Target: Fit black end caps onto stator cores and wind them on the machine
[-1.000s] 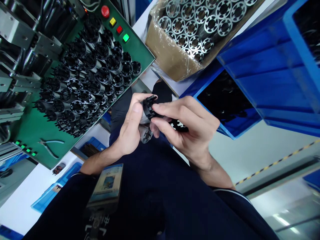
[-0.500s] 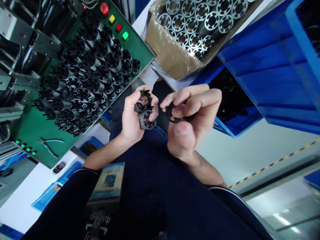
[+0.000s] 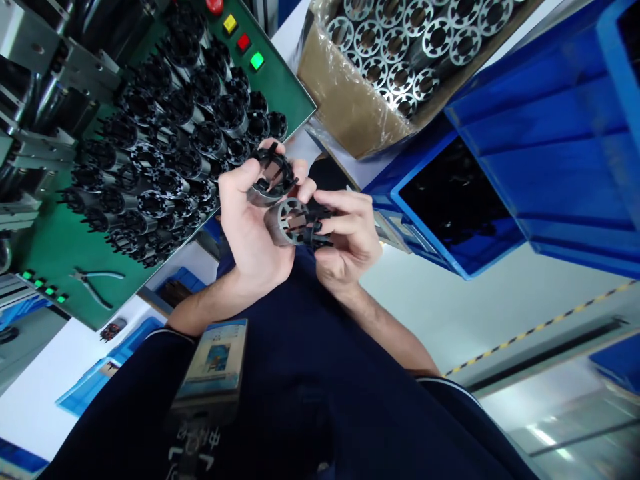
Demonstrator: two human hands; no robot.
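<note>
My left hand (image 3: 250, 213) is closed around two short metal cylinders with slotted ends, like motor stator cores. The upper core (image 3: 271, 180) has a black pronged plastic ring fitted in its end, beneath my thumb. The lower core (image 3: 286, 222) shows a bare grey slotted face turned to the right. In my right hand (image 3: 353, 237) a black pronged plastic ring (image 3: 316, 230) is pinched between thumb and fingers. Its prongs are right at the lower core's open end; whether they reach inside I cannot tell.
Many cores with black rings (image 3: 190, 140) crowd a green machine table (image 3: 290, 93), with pliers (image 3: 97, 283) at its near end. Bare cores fill a plastic-lined cardboard box (image 3: 345, 100). A blue bin (image 3: 455, 263) of dark parts stands right. Lit buttons (image 3: 243, 43) line the table edge.
My right hand has moved left, bringing the black ring to the lower core's end. My left hand has risen slightly and turned, spreading the two cores more into view.
</note>
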